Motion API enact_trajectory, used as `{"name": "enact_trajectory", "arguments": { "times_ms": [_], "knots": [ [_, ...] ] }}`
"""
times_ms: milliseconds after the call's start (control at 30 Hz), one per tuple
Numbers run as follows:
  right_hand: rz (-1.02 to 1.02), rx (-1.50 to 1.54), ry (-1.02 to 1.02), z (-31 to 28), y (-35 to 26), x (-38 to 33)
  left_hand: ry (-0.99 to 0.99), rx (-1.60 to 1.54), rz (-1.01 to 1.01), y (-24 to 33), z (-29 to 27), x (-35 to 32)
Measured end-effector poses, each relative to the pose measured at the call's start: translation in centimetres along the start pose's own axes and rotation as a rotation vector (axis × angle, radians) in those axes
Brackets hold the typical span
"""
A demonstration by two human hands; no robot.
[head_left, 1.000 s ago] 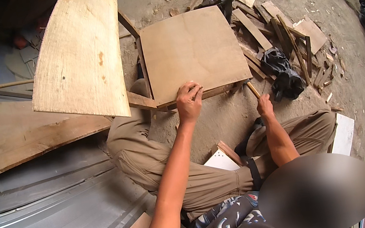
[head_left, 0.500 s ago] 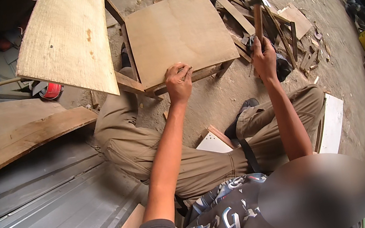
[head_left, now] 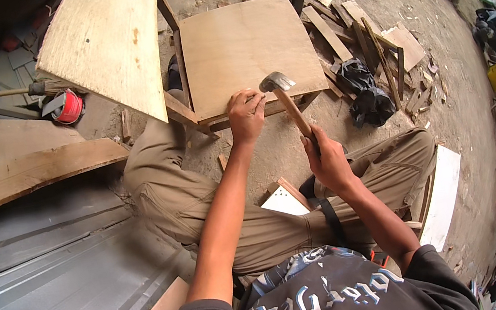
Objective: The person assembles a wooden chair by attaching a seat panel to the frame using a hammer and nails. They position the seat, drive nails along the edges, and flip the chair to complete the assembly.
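Observation:
A claw hammer [head_left: 289,102] with a wooden handle is gripped by my right hand [head_left: 332,163]. Its metal head hangs beside my left fingertips, over the near edge of a square plywood panel [head_left: 248,45]. That panel lies flat on a wooden frame, like the seat of a chair. My left hand [head_left: 246,114] rests at the panel's near edge with thumb and fingers pinched together. Whatever they pinch is too small to make out. Just left of the panel stands a pale, tapered board [head_left: 109,46], joined to the frame by dark wooden bars [head_left: 179,109].
Scrap wood [head_left: 374,43] and black plastic bags [head_left: 368,100] lie on the dirt floor at right. A curved plank [head_left: 33,179] and grey metal sheeting [head_left: 72,285] are at left, with a red roll [head_left: 68,108] and a brush [head_left: 47,87] beyond. My bent legs [head_left: 274,230] surround a white-faced offcut [head_left: 284,203].
My right hand has swung the hammer from the right inward and down, bringing its head next to my left fingers. The left hand keeps its pinch at the panel edge.

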State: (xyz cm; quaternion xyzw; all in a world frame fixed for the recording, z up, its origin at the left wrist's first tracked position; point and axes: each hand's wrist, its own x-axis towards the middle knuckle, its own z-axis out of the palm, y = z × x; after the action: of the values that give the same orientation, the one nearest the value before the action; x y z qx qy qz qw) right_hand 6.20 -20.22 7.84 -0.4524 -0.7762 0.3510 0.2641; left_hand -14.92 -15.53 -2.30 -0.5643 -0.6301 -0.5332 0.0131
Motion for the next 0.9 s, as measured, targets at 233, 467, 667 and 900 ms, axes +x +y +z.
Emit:
{"name": "enact_trajectory", "arguments": {
  "times_ms": [233,467,667,900],
  "knots": [
    [-0.007,-0.015,-0.013,0.6,2.1,-0.5,0.004,-0.082,-0.054,0.3,-0.2,-0.1],
    [0.019,-0.004,-0.013,0.2,1.6,0.0,-0.001,-0.025,-0.004,0.2,0.1,0.1],
    [-0.093,0.040,0.088,-1.0,-2.0,1.0,-0.054,0.015,-0.027,0.2,-0.5,0.5],
    [-0.010,-0.104,-0.056,0.3,1.3,0.1,-0.050,0.012,-0.024,0.7,-0.3,0.1]
  ]
}}
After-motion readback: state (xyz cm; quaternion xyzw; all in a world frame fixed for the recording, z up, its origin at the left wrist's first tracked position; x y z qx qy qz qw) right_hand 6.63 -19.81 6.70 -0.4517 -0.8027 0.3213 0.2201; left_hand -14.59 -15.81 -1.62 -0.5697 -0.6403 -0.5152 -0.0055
